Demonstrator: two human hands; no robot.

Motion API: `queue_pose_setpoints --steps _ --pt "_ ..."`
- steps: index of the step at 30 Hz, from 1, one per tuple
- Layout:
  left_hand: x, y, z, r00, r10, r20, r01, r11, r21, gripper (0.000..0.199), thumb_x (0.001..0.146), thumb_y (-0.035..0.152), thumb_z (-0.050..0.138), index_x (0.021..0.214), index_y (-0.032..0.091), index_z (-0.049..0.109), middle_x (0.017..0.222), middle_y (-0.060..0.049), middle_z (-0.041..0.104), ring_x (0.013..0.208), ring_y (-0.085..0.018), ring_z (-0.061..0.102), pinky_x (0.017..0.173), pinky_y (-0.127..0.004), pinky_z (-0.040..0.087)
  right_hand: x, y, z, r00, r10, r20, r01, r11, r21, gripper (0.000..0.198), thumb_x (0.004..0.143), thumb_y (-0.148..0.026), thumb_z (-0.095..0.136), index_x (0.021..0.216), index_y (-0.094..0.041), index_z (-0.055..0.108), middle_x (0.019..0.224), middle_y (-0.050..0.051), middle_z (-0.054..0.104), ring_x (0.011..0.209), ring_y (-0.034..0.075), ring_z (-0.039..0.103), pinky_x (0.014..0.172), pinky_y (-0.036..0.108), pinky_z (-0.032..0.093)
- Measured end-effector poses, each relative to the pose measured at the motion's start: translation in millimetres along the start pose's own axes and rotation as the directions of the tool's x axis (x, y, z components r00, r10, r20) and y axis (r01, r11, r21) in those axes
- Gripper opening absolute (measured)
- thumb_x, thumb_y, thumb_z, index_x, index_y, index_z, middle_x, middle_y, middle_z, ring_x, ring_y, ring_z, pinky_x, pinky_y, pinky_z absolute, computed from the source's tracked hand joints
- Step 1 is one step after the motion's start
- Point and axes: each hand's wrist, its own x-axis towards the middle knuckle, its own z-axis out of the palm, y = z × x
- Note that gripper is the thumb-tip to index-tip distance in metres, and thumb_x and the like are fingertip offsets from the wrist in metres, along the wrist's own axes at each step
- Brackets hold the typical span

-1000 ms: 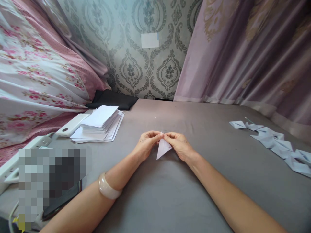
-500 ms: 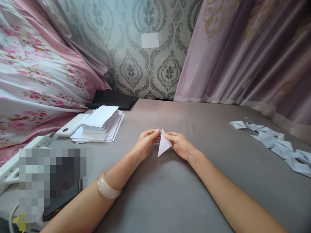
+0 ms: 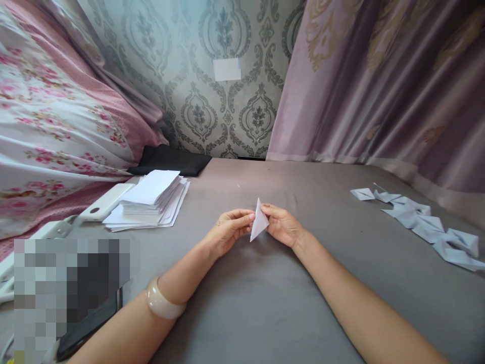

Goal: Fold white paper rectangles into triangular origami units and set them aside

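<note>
A small white folded paper [image 3: 259, 223], triangular in outline, is held upright between my two hands above the grey cloth. My left hand [image 3: 232, 228] pinches its left edge between thumb and fingers. On the other side, my right hand [image 3: 282, 222] has its fingers closed at the right edge, partly behind the paper. A pale bangle [image 3: 163, 299] circles my left forearm. To the left lies a stack of white paper sheets [image 3: 149, 197]. Several folded white paper pieces [image 3: 424, 222] lie in an overlapping row at the far right.
Left of the stack are a white device with a round dark spot [image 3: 106, 202] and a white power strip [image 3: 49, 232]. A dark phone-like object [image 3: 91, 323], partly blurred out, lies near my left forearm. Behind are a folded black cloth [image 3: 170, 159] and purple curtains [image 3: 341, 101].
The folded paper has turned a little and looks narrower. My left thumb has shifted onto its edge, and my right fingers sit more behind it. The whole view has shifted slightly.
</note>
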Motion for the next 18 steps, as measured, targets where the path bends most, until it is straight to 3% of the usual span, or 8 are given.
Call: queue_pose_setpoints --steps 5,7,11,18 --pt "0 0 1 1.000 0.005 -0.001 -0.005 1.000 0.018 0.025 0.062 0.028 0.081 0.079 0.012 0.070 0.074 -0.004 0.067 0.066 -0.012 0.061 0.068 -0.026 0.047 0 -1 -3 0.998 -0.032 0.056 0.032 0.999 -0.005 0.017 0.065 -0.033 0.072 0.074 -0.020 0.065 0.069 0.000 0.063 0.067 0.015 0.056 0.072 0.029 0.044" --pt "0 0 1 0.998 0.062 -0.023 -0.060 0.994 0.088 0.026 0.064 0.029 0.080 0.081 0.012 0.070 0.073 -0.004 0.068 0.065 -0.012 0.061 0.067 -0.026 0.047 0 -1 -3 0.996 -0.043 0.081 0.043 0.999 0.001 0.018 0.065 -0.033 0.073 0.074 -0.019 0.066 0.069 0.000 0.063 0.066 0.014 0.055 0.072 0.029 0.043" --pt "0 -2 2 0.978 0.191 -0.079 -0.163 0.949 0.270 0.028 0.063 0.029 0.078 0.084 0.013 0.069 0.074 -0.005 0.069 0.068 -0.014 0.061 0.067 -0.025 0.046 0 1 -2 0.994 -0.110 0.020 0.111 0.987 -0.114 0.021 0.064 -0.035 0.075 0.072 -0.018 0.066 0.066 -0.001 0.061 0.063 0.012 0.053 0.068 0.027 0.040" --pt "-1 -3 0 0.998 0.065 0.014 -0.066 0.943 0.327 0.034 0.063 0.031 0.077 0.089 0.013 0.064 0.080 -0.007 0.070 0.068 -0.015 0.062 0.061 -0.024 0.046 -5 2 7 0.960 -0.275 0.056 0.276 0.892 -0.357 0.017 0.071 -0.037 0.068 0.074 -0.021 0.065 0.070 -0.004 0.060 0.067 0.011 0.052 0.071 0.026 0.039"
